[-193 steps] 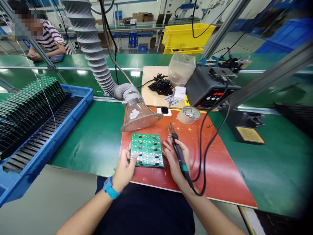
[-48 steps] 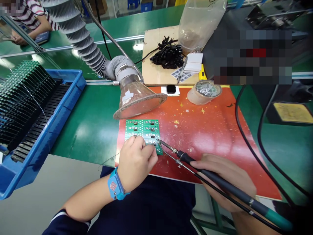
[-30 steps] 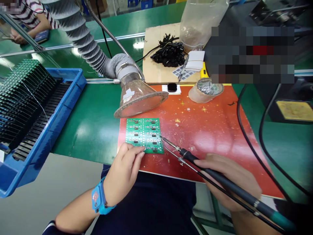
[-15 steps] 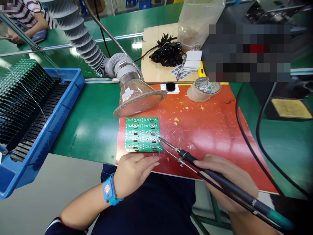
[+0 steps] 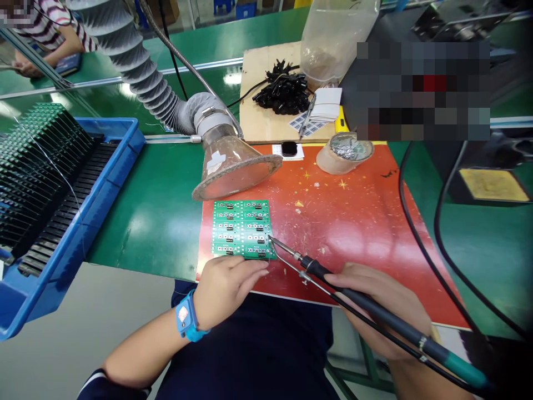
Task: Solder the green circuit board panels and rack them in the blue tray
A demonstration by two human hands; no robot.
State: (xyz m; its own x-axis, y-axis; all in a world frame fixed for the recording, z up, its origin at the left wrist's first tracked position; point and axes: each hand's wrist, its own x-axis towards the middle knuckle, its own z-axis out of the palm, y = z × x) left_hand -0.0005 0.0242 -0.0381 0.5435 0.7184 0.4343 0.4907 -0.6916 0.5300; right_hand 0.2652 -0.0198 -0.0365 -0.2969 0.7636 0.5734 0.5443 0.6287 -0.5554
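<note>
The right hand [image 5: 378, 308] grips a soldering iron [image 5: 366, 300], its tip at the green circuit board [image 5: 241, 228], while the open left hand [image 5: 227, 291] rests against the board's near edge.

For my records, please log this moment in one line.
left hand: at circuit board | right hand: soldering iron, tip at board

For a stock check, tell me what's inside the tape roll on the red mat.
Inside the tape roll lies a crumpled silvery mass, too small to identify; whatever lies beneath it is covered.
</note>
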